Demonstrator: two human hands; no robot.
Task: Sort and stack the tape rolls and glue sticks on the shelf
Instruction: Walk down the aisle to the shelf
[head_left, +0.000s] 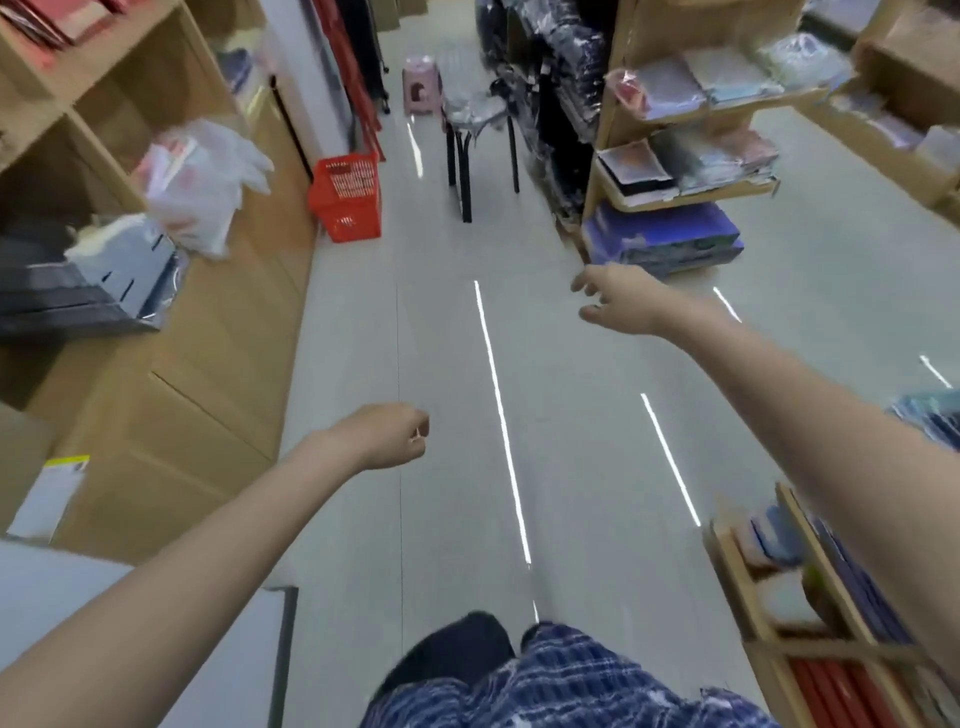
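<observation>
Glossy pale floor runs between boxy wooden shelves; I see a red slatted basket far left. My left hand is curled in a loose fist, holding nothing; right hand hangs slack, fingers apart. Blurred shelves show no tape or glue.

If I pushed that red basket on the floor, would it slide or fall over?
The red basket would probably slide: it sits flat on a smooth, shiny floor. It looks like thin plastic mesh, so likely light. What it holds cannot be made out. Being fairly tall, a high push might tip it.
</observation>
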